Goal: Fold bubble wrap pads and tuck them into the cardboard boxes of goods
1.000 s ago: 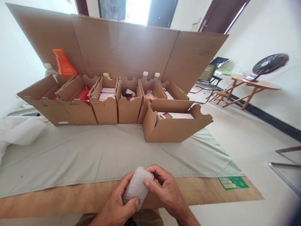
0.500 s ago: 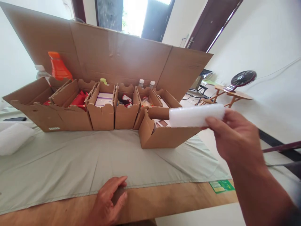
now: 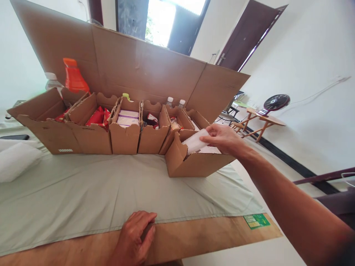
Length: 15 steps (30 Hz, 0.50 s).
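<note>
My right hand (image 3: 223,138) pinches one end of a white foam-wrapped packet (image 3: 195,142) between thumb and fingers. The packet's other end is down inside the front right cardboard box (image 3: 191,166), tilted over flat white items (image 3: 209,149) in there. What the wrap covers cannot be made out. Near the table's front edge my left hand (image 3: 137,232) rests on the cloth and wood, thumb apart from the fingers, holding nothing.
Several open cardboard bins (image 3: 124,138) stand in a row, holding red packets (image 3: 97,116) and white packs (image 3: 127,118). A cardboard panel (image 3: 155,66) rises behind, with an orange bottle (image 3: 74,75) before it. White foam wrap (image 3: 18,162) lies at left, a green card (image 3: 256,221) at right.
My right hand has moved left and away from me, lowering the wrapped packet from above the front right box into it. My left hand stays on the table edge.
</note>
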Available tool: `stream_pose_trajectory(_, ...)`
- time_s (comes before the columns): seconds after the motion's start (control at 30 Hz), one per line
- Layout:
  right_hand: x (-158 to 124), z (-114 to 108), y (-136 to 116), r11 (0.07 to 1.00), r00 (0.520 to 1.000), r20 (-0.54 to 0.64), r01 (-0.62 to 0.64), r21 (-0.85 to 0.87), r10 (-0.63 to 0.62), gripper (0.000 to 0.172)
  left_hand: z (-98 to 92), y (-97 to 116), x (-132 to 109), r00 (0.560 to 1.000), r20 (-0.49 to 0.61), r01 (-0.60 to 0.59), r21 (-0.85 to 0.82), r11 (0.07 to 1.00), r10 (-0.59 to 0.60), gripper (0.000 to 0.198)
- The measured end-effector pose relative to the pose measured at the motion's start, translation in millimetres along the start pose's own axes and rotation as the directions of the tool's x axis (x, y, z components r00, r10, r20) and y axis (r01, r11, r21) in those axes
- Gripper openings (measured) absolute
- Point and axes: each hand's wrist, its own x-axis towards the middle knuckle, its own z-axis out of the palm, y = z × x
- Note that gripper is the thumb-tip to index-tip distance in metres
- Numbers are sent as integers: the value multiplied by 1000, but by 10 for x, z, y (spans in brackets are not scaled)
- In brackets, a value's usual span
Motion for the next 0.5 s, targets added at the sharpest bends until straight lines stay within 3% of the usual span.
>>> stream_pose_trajectory(0.07,-24,71,-243,974,998,65,28,-226,-14,16,2,0,-3,1000,5,4,-3,1000,-4,29)
stream_pose_trajectory(0.13,-41,186,-437,942,993,117,42,-332,-3,14,4,-3,-8,1000,9,8,-8,1000,-8,29)
stream_pose_trajectory(0.27,-22,365,-521,947,972,235,86,-310,-12,8,14,-18,-33,997,40,61,-21,998,-60,25)
stream_pose_trajectory(0.37,10,367,-437,958,942,336,91,-271,6,15,25,-29,-53,994,54,100,-22,995,-99,24)
stream_pose_trajectory(0.5,34,338,-394,953,933,359,99,-285,10,13,37,-48,-70,994,45,99,-28,995,-98,25)
